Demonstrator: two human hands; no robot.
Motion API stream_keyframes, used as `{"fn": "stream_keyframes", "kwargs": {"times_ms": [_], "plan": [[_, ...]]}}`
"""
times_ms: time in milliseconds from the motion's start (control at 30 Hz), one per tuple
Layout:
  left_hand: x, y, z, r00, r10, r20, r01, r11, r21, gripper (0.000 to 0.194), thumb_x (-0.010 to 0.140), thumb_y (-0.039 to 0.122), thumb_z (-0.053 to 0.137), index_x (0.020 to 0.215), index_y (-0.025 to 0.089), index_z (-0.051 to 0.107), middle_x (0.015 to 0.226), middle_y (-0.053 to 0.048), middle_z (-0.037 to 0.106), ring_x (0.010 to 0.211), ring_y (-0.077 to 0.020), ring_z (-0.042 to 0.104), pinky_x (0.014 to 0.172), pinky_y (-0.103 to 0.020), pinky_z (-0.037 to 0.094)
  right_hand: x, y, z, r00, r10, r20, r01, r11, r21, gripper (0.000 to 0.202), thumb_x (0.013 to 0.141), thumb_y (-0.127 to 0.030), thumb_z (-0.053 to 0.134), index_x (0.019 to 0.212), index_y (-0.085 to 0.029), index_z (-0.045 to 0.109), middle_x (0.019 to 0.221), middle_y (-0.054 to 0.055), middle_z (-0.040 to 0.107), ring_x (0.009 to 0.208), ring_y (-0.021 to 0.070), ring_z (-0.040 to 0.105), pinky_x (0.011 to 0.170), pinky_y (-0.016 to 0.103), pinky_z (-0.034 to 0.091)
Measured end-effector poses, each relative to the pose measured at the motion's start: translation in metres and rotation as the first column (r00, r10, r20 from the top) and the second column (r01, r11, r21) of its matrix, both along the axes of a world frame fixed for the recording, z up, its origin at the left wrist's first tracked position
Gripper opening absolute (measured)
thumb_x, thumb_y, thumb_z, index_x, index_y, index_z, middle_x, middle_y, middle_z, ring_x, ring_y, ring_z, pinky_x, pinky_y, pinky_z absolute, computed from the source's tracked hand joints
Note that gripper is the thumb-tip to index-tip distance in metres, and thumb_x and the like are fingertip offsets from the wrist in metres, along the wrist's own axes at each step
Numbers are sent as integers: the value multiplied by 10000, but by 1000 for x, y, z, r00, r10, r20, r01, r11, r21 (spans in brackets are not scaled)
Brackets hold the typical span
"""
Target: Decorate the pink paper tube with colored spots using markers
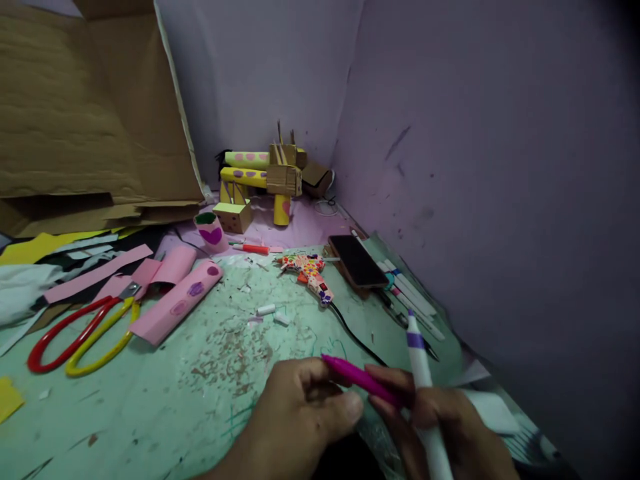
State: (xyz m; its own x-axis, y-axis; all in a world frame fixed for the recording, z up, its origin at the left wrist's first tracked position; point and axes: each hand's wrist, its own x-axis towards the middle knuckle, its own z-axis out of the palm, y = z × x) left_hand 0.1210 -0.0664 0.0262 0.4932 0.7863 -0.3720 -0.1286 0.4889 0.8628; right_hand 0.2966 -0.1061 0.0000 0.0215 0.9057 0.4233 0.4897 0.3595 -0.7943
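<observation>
Markers in hand, work judged partway. Fingers of the right hand point(450, 417) grip a white cylindrical marker with a purple band point(423, 370), its narrow purple tip pointing up and seemingly uncapped; the same hand also has the rear of a slim magenta pen point(365, 381) between its fingers. Fingers of the left hand point(305, 417) are curled at the pen's front end; cannot tell whether they grip it or only sit beside it. Both pens are above the near edge of the green-covered tabletop point(165, 407), neither touching paper. Done, as judged: a pink paper tube point(165, 317), lying just beside large scissors with red and yellow handles point(131, 290), carries 3 spots in a row, 2 darker and 1 paler; a short pink paper cup with a green interior point(204, 225) stands upright with a purple heart on its side. At the back, 2 yellow spotted tubes point(245, 175) are joined to brown corrugated cardboard blocks point(284, 180). Left to do, probably: fill in the paler spot and mark the pink tube's bare near end. Underside hidden; marks there cannot be ruled out.
</observation>
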Motion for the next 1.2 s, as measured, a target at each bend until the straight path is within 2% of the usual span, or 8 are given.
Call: {"fn": "stream_keyframes", "kwargs": {"times_ms": [67,133,233,300,433,667,833,1200], "plan": [[-17,1,0,970,90,-227,-80,995,51,301,631,309,733,897,170,712,678,-11,656,627,-155,591,607,-259,462,12,12,0,997,-20,73,15,998,62,223,763,-72,593,726,-259,476,885,-11,761,628,170,727,509,202,575],[-39,3,-4,895,242,-374,-182,965,189,291,645,346,720,887,185,711,712,-18,667,650,-162,591,604,-262,462,24,23,-4,985,75,154,-89,992,86,223,778,-52,540,734,-254,458,869,-6,744,701,169,729,556,205,577],[-66,6,-12,856,326,-400,-249,940,233,266,657,394,700,830,193,688,680,-17,661,607,-158,575,540,-255,446,36,36,-13,927,206,314,-241,968,76,216,796,-41,460,743,-250,448,845,1,725,813,193,711,793,353,573],[-74,8,-16,859,328,-393,-266,942,204,255,677,406,684,806,187,665,605,1,625,548,-142,546,502,-245,429,39,43,-18,881,257,398,-305,950,61,219,799,-40,443,742,-251,437,825,-10,720,850,206,695,966,475,470],[-76,12,-17,838,361,-409,-292,930,223,235,659,378,693,762,172,650,540,17,584,531,-132,530,506,-241,439,39,52,-19,823,328,464,-381,924,22,226,828,-36,418,770,-252,450,866,-9,709,825,188,674,1060,526,352],[-77,23,-5,789,409,-458,-312,909,274,252,609,382,685,731,165,643,532,16,594,517,-134,533,505,-253,455,30,57,-1,679,348,647,-483,875,37,303,881,-3,367,948,-228,558,828,29,683,877,201,626,1000,443,414],[-78,27,5,758,419,-500,-266,898,349,251,608,393,667,723,170,648,536,6,608,527,-144,537,501,-260,451,22,63,10,575,289,765,-553,827,104,327,927,-20,314,862,-196,581,725,46,635,761,198,577,869,388,464],[-68,27,-1,754,339,-563,-173,929,327,278,628,429,605,732,173,635,563,0,571,516,-145,508,504,-284,418,16,72,12,485,291,824,-592,803,65,257,909,-42,431,817,-215,596,612,16,581,665,202,512,719,358,423]]}}
